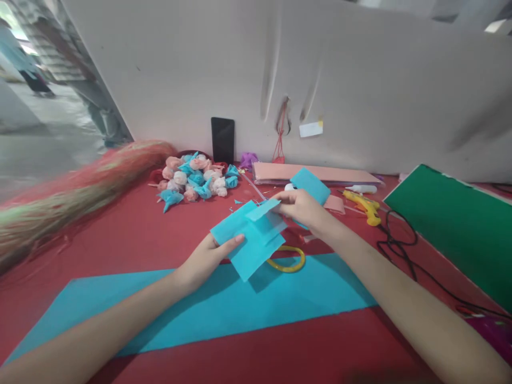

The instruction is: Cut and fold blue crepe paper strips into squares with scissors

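Blue crepe paper pieces [248, 242] are held up over the table between my two hands. My left hand [214, 253] grips them from the left, thumb on top and fingers hidden beneath. At their upper right, my right hand [298, 205] pinches the raised edge of a piece. Under the hands lies a long blue paper strip [224, 314]. Yellow scissor handles [290, 261] show just below the held pieces; the blades are hidden. Beyond my right hand is another blue paper piece [312, 185].
Paper flowers [196, 178] in blue, pink and white are heaped at the back left, near a leaning phone [223, 140]. At right are a yellow glue gun [364, 207] with a black cord and a green board [456, 229]. Pink paper [316, 172] lies along the wall.
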`<state>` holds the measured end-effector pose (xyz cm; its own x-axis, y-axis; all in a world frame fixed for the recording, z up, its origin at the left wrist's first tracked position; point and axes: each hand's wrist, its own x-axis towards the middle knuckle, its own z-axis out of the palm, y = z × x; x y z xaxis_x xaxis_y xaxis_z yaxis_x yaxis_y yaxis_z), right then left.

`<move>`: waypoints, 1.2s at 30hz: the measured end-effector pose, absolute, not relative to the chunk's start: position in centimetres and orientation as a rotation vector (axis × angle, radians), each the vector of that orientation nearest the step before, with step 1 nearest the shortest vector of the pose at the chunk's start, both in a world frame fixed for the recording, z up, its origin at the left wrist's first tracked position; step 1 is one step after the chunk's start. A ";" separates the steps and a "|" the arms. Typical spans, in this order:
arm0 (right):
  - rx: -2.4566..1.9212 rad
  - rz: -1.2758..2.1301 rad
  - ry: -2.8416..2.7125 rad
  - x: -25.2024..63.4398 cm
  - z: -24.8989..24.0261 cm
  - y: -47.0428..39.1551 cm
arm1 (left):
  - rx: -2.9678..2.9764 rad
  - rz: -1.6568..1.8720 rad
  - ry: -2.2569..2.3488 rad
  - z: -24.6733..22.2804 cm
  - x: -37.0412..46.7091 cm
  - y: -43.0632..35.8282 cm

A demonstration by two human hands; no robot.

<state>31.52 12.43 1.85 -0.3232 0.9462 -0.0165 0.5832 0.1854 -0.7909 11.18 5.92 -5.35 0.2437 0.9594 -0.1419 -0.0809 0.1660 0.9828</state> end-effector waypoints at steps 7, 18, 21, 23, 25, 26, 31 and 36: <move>-1.844 0.647 -2.004 31.4 1.1 20.4 | 1.041 0.934 1.012 -5.1 11.3 5.7; -1.829 0.085 -2.212 30.5 0.0 21.0 | 1.035 0.903 1.041 -4.5 11.4 5.5; -1.758 0.136 -2.354 32.1 0.4 19.4 | 1.045 0.897 1.049 -4.5 11.4 5.6; -1.730 0.157 -2.414 33.6 0.3 18.0 | 1.056 0.895 1.061 -4.5 11.4 5.6; -1.735 0.151 -2.433 35.2 -0.2 16.6 | 1.068 0.892 1.065 -4.6 11.3 5.7; -1.747 0.143 -2.434 35.9 -0.6 15.9 | 1.074 0.888 1.062 -4.6 11.3 5.7; -1.804 0.088 -2.415 38.0 -3.0 14.0 | 1.098 0.880 1.070 -4.6 11.5 5.5; -1.815 0.099 -2.390 38.4 -3.9 14.1 | 1.260 0.672 1.134 -2.0 10.0 6.6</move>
